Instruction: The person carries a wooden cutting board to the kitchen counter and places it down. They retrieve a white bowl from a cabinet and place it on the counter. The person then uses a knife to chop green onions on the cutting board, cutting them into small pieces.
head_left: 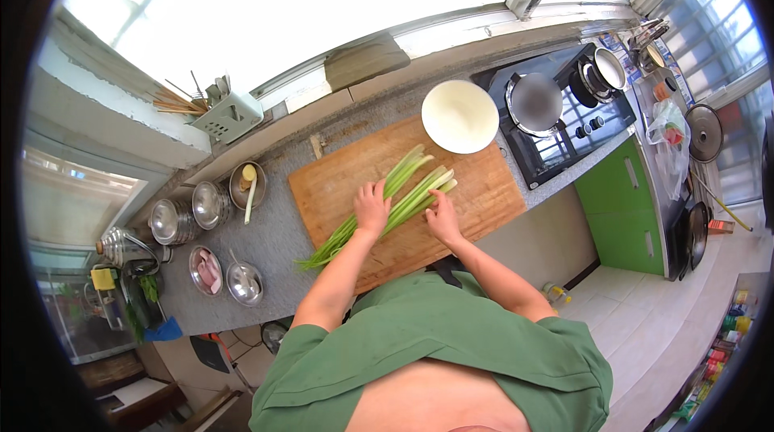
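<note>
Celery stalks (395, 200), long, ribbed and pale green at the thick ends, are lying in a loose bundle slantwise across a wooden cutting board (484, 190), their darker leafy tips trailing off the board's near left corner onto the counter. The board is a broad rectangle of warm brown wood with a scuffed, matte grain, and it is sitting on a speckled grey stone countertop (274, 238).

The left hand (371, 206) is pressing down on the middle of the bundle, fingers spread flat and relaxed over the stalks rather than clenched around them. The right hand (442, 218) is resting at the near side of the thicker ends, fingers curled loosely against the stalks; whether it is truly gripping one cannot be told from this view.

A round, smooth white bowl (459, 116) is sitting on the far right corner of the board. Just beyond it, a black gas stove (564, 141) is carrying a dark round pan (535, 101) and a shiny steel pot (609, 69). To the left of the board, several polished steel bowls (211, 204) are standing in a cluster.
</note>
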The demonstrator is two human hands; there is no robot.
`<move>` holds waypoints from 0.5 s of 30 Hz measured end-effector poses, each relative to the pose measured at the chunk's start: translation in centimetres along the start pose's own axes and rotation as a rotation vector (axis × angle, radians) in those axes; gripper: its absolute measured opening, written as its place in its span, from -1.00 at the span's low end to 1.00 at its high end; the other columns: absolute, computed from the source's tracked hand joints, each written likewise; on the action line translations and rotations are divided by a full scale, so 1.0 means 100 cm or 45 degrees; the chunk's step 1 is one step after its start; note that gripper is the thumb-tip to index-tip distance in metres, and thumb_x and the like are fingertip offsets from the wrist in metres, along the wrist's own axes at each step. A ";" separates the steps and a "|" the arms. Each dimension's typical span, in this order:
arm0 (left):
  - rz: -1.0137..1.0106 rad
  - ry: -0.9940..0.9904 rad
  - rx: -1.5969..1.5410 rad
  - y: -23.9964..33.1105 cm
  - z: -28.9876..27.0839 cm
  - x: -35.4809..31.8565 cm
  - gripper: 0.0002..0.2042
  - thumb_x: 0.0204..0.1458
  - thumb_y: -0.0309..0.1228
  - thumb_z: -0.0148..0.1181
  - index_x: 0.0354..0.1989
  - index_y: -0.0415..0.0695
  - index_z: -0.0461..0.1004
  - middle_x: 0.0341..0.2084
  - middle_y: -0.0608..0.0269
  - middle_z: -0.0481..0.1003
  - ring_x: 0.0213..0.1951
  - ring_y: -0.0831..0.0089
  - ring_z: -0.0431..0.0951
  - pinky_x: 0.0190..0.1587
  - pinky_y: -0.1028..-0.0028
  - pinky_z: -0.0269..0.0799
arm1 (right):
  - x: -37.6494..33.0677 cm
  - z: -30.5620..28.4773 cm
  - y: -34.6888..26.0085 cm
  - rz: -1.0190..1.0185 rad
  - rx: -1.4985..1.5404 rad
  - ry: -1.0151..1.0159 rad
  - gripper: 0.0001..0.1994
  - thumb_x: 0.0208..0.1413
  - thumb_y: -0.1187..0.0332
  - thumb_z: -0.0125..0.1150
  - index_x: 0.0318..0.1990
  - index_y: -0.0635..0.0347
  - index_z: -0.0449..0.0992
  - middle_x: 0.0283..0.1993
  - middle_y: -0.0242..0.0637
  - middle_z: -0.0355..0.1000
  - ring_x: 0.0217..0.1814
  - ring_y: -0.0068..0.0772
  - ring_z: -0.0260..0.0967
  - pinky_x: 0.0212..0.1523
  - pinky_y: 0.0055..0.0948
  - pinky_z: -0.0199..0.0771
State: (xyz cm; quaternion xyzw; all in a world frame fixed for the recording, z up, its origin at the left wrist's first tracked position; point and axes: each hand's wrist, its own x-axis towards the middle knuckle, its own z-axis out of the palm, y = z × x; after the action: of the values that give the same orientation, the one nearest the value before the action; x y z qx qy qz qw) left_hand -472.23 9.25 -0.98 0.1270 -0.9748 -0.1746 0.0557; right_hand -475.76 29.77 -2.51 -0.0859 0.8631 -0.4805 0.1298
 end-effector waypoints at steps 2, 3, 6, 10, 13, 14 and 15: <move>-0.007 0.004 -0.037 -0.007 -0.005 0.002 -0.42 -0.10 -0.25 0.35 0.16 -0.01 0.34 -0.08 0.21 0.35 0.01 0.17 0.32 0.00 0.19 0.30 | -0.002 0.002 -0.014 0.103 0.097 -0.132 -0.42 0.02 0.48 0.17 0.25 -0.03 0.25 -0.15 -0.07 0.29 -0.27 -0.17 0.36 -0.15 -0.25 0.43; 0.009 -0.007 -0.062 -0.010 -0.009 0.002 -0.40 -0.10 -0.25 0.35 0.18 -0.02 0.33 -0.06 0.20 0.34 0.02 0.17 0.32 0.01 0.19 0.30 | -0.002 0.004 -0.019 0.154 0.146 -0.197 -0.39 0.02 0.48 0.17 0.28 -0.05 0.23 -0.15 -0.05 0.30 -0.26 -0.15 0.37 -0.14 -0.25 0.43; 0.055 -0.057 -0.078 -0.012 -0.025 0.000 -0.34 -0.11 -0.25 0.36 0.24 -0.01 0.27 0.00 0.18 0.32 0.06 0.17 0.29 0.03 0.18 0.28 | 0.003 0.026 -0.012 0.080 0.087 -0.155 -0.36 0.04 0.46 0.16 0.33 -0.10 0.17 -0.12 0.00 0.31 -0.21 -0.07 0.39 -0.12 -0.18 0.43; 0.137 -0.111 -0.043 -0.026 -0.026 -0.003 -0.29 -0.11 -0.31 0.36 0.29 0.01 0.22 0.05 0.18 0.30 0.09 0.16 0.29 0.05 0.16 0.29 | 0.006 0.031 -0.022 0.059 -0.124 -0.153 -0.42 0.05 0.45 0.15 0.28 -0.07 0.22 -0.20 0.01 0.39 -0.20 0.01 0.41 -0.15 -0.14 0.43; 0.132 -0.121 -0.004 -0.036 -0.023 0.005 -0.30 -0.10 -0.34 0.35 0.29 0.01 0.23 0.06 0.17 0.31 0.09 0.15 0.29 0.06 0.16 0.30 | 0.005 0.030 -0.024 0.042 -0.145 -0.109 -0.50 0.04 0.45 0.16 0.18 -0.01 0.29 -0.39 -0.06 0.44 -0.31 -0.01 0.44 -0.25 -0.16 0.44; 0.115 -0.123 0.011 -0.041 -0.023 0.011 -0.30 -0.10 -0.36 0.35 0.29 0.02 0.23 0.06 0.18 0.31 0.09 0.14 0.29 0.06 0.16 0.30 | 0.002 0.029 -0.026 0.089 -0.097 -0.096 -0.53 0.04 0.45 0.15 0.15 0.00 0.30 -0.42 -0.06 0.45 -0.32 0.01 0.45 -0.26 -0.14 0.43; 0.133 -0.100 0.020 -0.046 -0.023 0.017 -0.31 -0.09 -0.36 0.34 0.29 0.02 0.23 0.06 0.18 0.31 0.09 0.14 0.29 0.06 0.16 0.30 | -0.001 0.028 -0.026 0.137 -0.048 -0.083 -0.56 0.04 0.45 0.15 0.12 0.01 0.31 -0.45 -0.06 0.45 -0.32 0.04 0.45 -0.28 -0.12 0.43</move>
State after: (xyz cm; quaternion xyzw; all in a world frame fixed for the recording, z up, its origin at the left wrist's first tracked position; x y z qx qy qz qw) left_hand -472.44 3.86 -0.42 0.0694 -0.9829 -0.1686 0.0255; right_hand -474.79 26.16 -1.69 -0.0575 0.8707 -0.4533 0.1817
